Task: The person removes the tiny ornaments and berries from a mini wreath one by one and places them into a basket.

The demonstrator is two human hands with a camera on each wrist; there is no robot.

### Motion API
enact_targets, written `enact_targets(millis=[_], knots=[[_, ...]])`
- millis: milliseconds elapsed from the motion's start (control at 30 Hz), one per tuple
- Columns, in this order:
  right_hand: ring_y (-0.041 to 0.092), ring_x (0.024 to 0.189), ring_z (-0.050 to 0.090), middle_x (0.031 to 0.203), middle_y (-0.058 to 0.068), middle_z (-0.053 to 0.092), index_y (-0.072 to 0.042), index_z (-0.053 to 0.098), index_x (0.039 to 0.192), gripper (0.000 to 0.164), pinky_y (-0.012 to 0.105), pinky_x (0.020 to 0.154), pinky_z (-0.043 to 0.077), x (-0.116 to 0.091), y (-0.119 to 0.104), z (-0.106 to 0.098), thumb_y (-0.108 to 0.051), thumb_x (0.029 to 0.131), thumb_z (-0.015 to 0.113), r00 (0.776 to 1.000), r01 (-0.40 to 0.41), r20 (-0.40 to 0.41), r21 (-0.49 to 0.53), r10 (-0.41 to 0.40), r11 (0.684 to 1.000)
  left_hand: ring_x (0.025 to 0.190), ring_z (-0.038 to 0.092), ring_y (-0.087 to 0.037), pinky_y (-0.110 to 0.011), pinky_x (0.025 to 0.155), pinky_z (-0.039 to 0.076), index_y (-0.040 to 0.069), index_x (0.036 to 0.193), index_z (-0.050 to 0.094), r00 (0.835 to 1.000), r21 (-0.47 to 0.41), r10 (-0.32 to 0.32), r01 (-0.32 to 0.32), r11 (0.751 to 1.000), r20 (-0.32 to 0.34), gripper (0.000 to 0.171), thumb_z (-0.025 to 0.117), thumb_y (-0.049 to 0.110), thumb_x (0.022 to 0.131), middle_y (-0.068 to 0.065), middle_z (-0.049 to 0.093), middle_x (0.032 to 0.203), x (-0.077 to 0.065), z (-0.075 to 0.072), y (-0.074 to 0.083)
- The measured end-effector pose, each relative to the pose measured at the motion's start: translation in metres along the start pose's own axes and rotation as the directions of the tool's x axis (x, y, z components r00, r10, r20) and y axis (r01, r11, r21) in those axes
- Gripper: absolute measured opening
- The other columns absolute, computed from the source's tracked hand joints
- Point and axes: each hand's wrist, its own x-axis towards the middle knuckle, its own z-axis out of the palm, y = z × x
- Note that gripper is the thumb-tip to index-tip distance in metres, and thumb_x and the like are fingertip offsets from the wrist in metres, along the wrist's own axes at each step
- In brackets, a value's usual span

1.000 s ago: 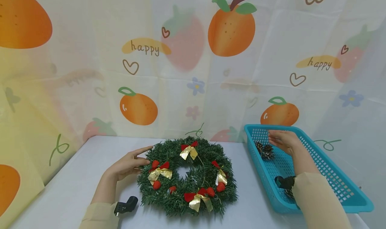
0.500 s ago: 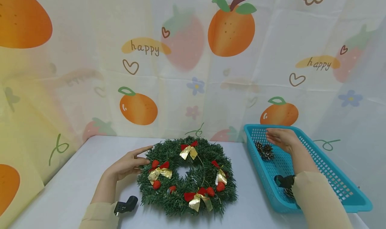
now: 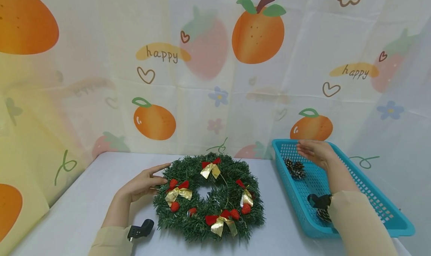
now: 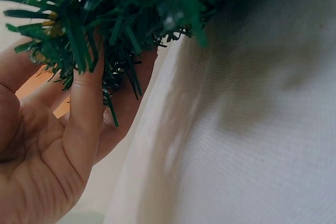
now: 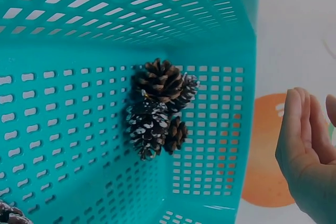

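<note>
A green artificial wreath (image 3: 232, 166) with gold-and-red bows and red berries lies in the middle of the white table. My left hand (image 3: 143, 183) holds its left edge, and the left wrist view shows fingers (image 4: 86, 114) reaching in among the green tips, which partly hide them. My right hand (image 3: 316, 153) hovers over the far end of a blue basket (image 3: 304, 216), fingers together, holding nothing. Beneath it in the basket, several pine cones (image 5: 157, 108), some white-tipped, sit clustered in a far corner. Another pine cone (image 3: 323, 215) lies near the front, partly behind the right wrist.
Behind the table (image 3: 276, 226) hangs a pale curtain (image 3: 202, 110) printed with oranges and strawberries. The basket's raised, slotted walls stand to the right of the wreath. Each wrist carries a small black camera (image 3: 141, 229).
My right hand has risen slightly toward the basket's far rim. The left hand and the wreath stay in place.
</note>
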Motion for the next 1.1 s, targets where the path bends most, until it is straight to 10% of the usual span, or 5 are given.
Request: enact_targets(millis=[233,367,500,1100], knots=[[0.004,0.086,0.07,0.089,-0.008,0.073,-0.009,0.054,0.127,0.034,0.02,0.084,0.057,-0.002,-0.006,0.002,-0.021,0.097,0.063,0.999,0.004,0.033,0.036,-0.005,0.999,0.072,0.055,-0.007,-0.026,0.068,0.053,0.019,0.159,0.022,1.0,0.002,0.0,0.0,1.0,0.003,0.075,0.064,0.024,0.097,-0.004,0.061,0.109,0.0,0.0,0.0],[0.005,0.088,0.071,0.089,-0.007,0.074,-0.017,0.069,0.101,0.008,0.021,0.085,0.057,-0.005,-0.009,0.005,-0.019,0.096,0.064,0.998,0.021,0.065,0.067,-0.025,0.998,0.075,0.056,-0.007,-0.027,0.069,0.054,0.019,0.159,0.023,1.0,0.005,-0.002,0.002,1.0,0.003,0.076,0.064,0.024,0.096,-0.004,0.061,0.11,0.0,0.0,0.0],[0.006,0.088,0.072,0.09,-0.006,0.075,-0.021,0.075,0.09,0.017,0.021,0.085,0.057,-0.008,-0.012,0.011,-0.016,0.098,0.06,0.993,0.047,0.107,0.1,-0.058,0.994,0.078,0.056,-0.008,-0.027,0.069,0.054,0.02,0.159,0.023,1.0,0.005,-0.004,0.004,1.0,0.001,0.076,0.065,0.025,0.096,-0.005,0.061,0.112,0.001,0.0,0.0],[0.007,0.091,0.072,0.095,-0.006,0.075,-0.019,0.073,0.097,0.016,0.021,0.085,0.057,-0.015,-0.02,0.034,-0.017,0.099,0.058,0.975,0.12,0.178,0.094,-0.135,0.988,0.079,0.057,-0.009,-0.027,0.068,0.054,0.019,0.159,0.023,1.0,0.009,0.001,-0.001,1.0,-0.002,0.076,0.064,0.026,0.096,-0.006,0.061,0.11,-0.001,0.0,0.003]])
